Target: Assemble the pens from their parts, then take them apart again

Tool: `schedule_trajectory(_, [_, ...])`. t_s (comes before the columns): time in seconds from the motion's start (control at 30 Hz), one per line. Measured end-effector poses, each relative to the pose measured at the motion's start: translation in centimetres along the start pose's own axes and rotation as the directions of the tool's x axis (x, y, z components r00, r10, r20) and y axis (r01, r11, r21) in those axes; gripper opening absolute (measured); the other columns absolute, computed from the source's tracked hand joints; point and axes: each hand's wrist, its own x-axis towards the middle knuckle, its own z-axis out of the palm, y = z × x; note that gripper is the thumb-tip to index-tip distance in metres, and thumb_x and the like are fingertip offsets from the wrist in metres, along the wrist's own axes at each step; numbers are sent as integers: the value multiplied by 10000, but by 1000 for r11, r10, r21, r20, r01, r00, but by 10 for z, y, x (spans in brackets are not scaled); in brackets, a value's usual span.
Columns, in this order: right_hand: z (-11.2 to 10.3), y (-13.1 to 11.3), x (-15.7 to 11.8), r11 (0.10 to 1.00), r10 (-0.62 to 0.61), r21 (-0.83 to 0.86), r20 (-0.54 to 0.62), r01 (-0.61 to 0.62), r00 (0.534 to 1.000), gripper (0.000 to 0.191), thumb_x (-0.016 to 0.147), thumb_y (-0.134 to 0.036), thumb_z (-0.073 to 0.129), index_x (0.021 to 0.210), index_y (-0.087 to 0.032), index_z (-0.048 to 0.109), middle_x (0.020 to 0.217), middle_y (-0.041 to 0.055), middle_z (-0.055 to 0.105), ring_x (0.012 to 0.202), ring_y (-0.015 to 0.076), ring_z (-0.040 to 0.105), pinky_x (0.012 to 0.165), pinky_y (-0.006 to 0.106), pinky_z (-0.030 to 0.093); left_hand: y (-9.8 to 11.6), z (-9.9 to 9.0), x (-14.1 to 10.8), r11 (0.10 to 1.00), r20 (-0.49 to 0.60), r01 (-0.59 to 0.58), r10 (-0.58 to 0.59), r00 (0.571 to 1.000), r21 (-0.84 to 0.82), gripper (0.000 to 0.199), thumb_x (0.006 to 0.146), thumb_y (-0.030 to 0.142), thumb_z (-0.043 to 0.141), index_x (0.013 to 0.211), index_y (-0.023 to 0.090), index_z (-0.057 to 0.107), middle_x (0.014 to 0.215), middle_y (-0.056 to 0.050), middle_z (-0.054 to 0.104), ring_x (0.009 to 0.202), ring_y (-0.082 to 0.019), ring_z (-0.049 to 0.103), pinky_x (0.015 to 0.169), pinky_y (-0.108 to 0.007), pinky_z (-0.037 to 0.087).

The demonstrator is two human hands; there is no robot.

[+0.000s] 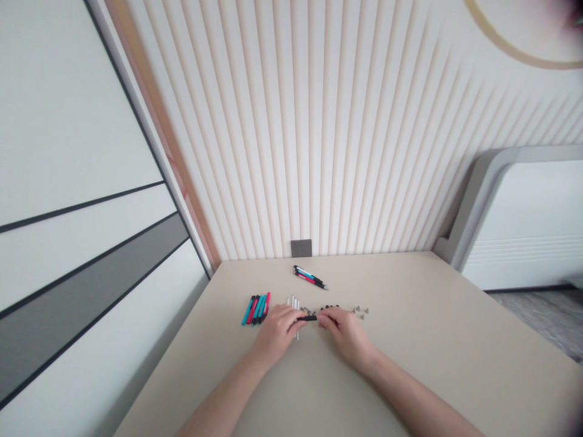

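Between my two hands is a black pen barrel (308, 318), held level just above the table. My left hand (279, 325) pinches its left end, and the fingers of my right hand (339, 325) are closed at its right end. Whether a smaller part sits in the right fingertips is hidden. White refill tubes (295, 301) lie partly under my left hand. Small dark parts (328, 307) and pale grey tips (362, 311) are scattered behind and beside my right hand. A row of blue, red and black pen barrels (255, 308) lies left of my left hand.
Several whole pens (310, 277) lie together farther back on the beige table (387, 279). A dark wall socket (301, 248) sits on the ribbed wall behind. A white panelled cabinet (91, 273) stands at the left, a grey-framed headboard (523, 218) at the right.
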Motion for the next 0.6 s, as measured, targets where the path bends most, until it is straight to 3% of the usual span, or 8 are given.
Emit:
schedule_trajectory(0.13, [-2,0,-1,999,-39,-25,-7,38,999,297,945,-311,470,789,-198,696,772,35,698,718,176,611,688,259,424,1,-2,1,999,-3,-33,33,999,16,179,942,316,546,917,184,664,813,-32,694,794,-185,613,759,-319,446])
schedule_trajectory(0.33, [-2,1,-3,996,-92,-8,-28,92,995,214,930,-314,516,927,-217,708,880,44,720,792,184,639,745,274,455,5,-8,2,1000,21,-12,11,1000,24,355,978,318,462,694,164,611,660,-28,607,707,-176,565,685,-295,433])
schedule_trajectory(0.5, [-2,-3,-4,999,-34,16,-51,35,998,258,931,-349,491,1033,-203,678,958,66,707,811,186,629,729,273,466,5,-8,1,999,5,5,-4,1000,-42,219,970,322,484,946,188,656,846,-50,665,830,-187,599,751,-299,468])
schedule_trajectory(0.6, [-2,-2,-3,1000,-6,-4,11,6,1000,351,964,-355,398,848,-197,689,783,44,690,713,173,609,686,269,449,4,-7,1,999,-5,-4,4,1000,-44,214,965,335,494,972,198,659,875,-53,675,855,-192,612,781,-311,479])
